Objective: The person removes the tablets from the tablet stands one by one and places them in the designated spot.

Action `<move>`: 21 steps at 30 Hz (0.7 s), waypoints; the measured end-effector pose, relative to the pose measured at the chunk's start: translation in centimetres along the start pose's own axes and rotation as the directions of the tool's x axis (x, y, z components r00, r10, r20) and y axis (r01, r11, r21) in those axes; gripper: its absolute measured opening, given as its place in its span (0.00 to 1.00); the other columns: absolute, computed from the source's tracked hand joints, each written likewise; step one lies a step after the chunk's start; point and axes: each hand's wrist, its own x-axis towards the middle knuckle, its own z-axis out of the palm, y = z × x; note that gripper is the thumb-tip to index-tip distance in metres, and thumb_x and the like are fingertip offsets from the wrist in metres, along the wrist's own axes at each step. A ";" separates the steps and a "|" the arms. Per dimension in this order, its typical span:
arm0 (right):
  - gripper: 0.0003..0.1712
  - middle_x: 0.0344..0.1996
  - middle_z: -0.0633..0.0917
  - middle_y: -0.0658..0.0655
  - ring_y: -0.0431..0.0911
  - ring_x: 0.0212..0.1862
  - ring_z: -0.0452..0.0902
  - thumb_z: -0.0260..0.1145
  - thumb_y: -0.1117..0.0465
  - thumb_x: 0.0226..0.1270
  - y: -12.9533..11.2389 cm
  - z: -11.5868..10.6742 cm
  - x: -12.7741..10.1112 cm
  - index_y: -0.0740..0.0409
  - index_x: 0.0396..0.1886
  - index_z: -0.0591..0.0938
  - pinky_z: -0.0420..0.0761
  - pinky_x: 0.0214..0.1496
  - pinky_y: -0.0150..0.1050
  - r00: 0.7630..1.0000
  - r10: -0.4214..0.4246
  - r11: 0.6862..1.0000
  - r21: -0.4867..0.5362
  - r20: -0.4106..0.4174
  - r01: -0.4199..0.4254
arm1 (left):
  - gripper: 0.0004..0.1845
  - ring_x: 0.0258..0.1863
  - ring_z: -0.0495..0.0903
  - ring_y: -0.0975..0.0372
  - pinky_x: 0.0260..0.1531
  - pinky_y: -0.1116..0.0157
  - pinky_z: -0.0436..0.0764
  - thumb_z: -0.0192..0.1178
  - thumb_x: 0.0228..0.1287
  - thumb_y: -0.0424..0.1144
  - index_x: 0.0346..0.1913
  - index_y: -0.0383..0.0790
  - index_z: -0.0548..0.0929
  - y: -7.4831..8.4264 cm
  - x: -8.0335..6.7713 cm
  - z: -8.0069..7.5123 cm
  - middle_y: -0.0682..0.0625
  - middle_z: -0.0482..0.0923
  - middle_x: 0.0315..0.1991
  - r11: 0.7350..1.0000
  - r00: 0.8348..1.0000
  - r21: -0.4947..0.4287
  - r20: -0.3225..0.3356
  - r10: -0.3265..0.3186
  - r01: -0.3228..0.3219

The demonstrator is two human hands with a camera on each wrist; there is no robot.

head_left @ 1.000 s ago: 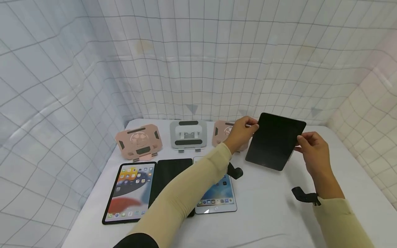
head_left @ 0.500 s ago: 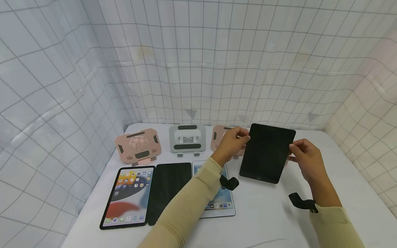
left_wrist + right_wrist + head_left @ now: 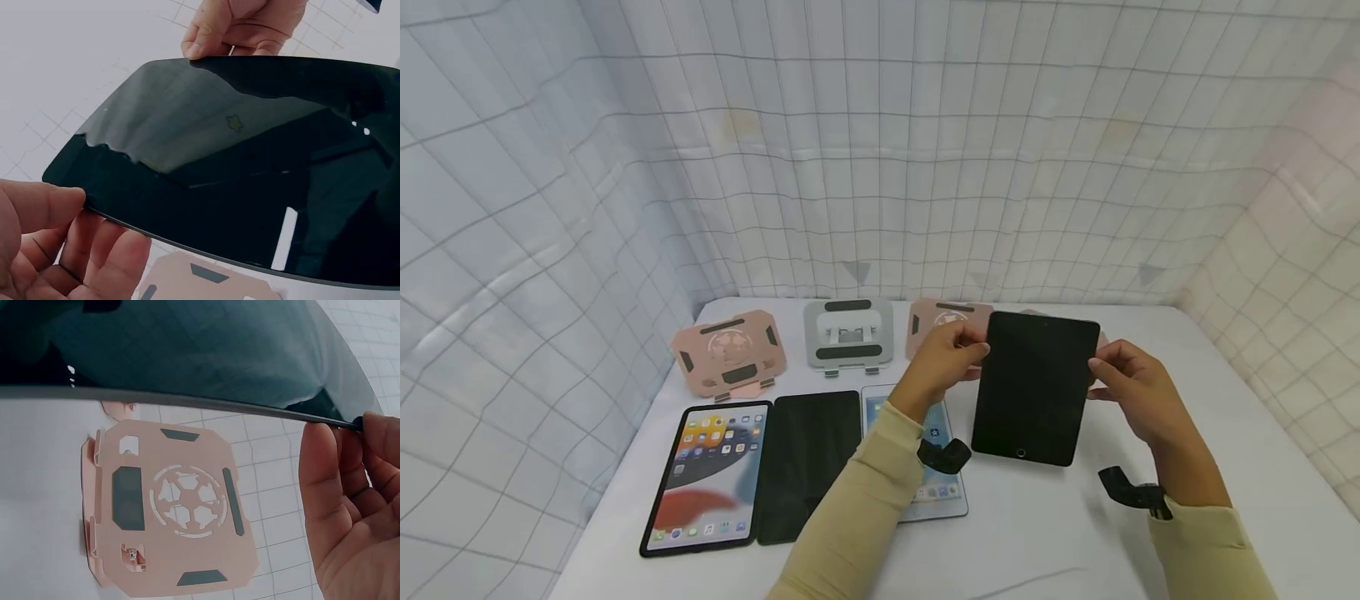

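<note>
A tablet with a dark screen and black border is held up off the white table, its home button at the lower edge. My left hand pinches its left edge between thumb and fingers. On the opposite edge, my right hand pinches it the same way. Mostly hidden behind the tablet in the head view is a pink tablet stand. The right wrist view shows its round cut-out and dark pads below the tablet's edge. Another pink stand is partly covered by my left hand.
On the left lie a tablet with a lit screen and a dark tablet. A white-bordered tablet is partly under my left forearm. Behind them are a pink stand and a grey stand. Gridded cloth surrounds the table.
Both hands have brought the held tablet leftward and lower, nearer to me. It has turned a little, so its sides look more upright. Both hands keep their grip.
</note>
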 end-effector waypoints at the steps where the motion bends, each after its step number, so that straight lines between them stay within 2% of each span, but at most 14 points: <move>1: 0.04 0.34 0.78 0.53 0.41 0.37 0.78 0.57 0.67 0.76 -0.1 0.1 0.0 0.67 0.42 0.73 0.85 0.35 0.35 1.000 -0.002 1.000 -0.006 0.016 0.002 | 0.06 0.37 0.80 0.58 0.37 0.64 0.86 0.60 0.70 0.31 0.47 0.37 0.80 0.0 -0.2 -0.2 0.46 0.78 0.40 1.000 1.000 -0.008 0.002 -0.008 0.008; 7: 0.08 0.34 0.77 0.55 0.42 0.38 0.77 0.57 0.66 0.76 -0.4 0.5 -0.3 0.70 0.44 0.71 0.86 0.35 0.37 0.996 0.004 0.999 -0.053 0.088 0.001 | 0.06 0.36 0.79 0.59 0.37 0.62 0.86 0.60 0.69 0.30 0.47 0.35 0.79 -0.5 -1.2 -0.8 0.45 0.78 0.39 0.997 0.999 -0.052 0.007 -0.050 0.050; 15: 0.05 0.35 0.74 0.58 0.45 0.36 0.76 0.55 0.68 0.77 -0.3 0.6 -1.1 0.69 0.43 0.71 0.86 0.35 0.37 0.992 -0.001 0.997 -0.080 0.127 0.012 | 0.05 0.35 0.78 0.59 0.36 0.61 0.86 0.60 0.69 0.29 0.46 0.33 0.78 -1.1 -2.0 -0.8 0.45 0.77 0.38 0.991 0.995 -0.098 0.046 -0.086 0.090; 21: 0.09 0.35 0.74 0.57 0.44 0.37 0.77 0.56 0.66 0.77 0.2 1.1 -1.1 0.70 0.43 0.71 0.86 0.37 0.39 0.984 0.070 0.997 -0.053 0.161 -0.062 | 0.06 0.35 0.78 0.58 0.36 0.61 0.86 0.59 0.70 0.29 0.46 0.33 0.77 -1.5 -2.2 -1.0 0.44 0.77 0.39 0.988 0.990 -0.078 0.048 -0.131 0.135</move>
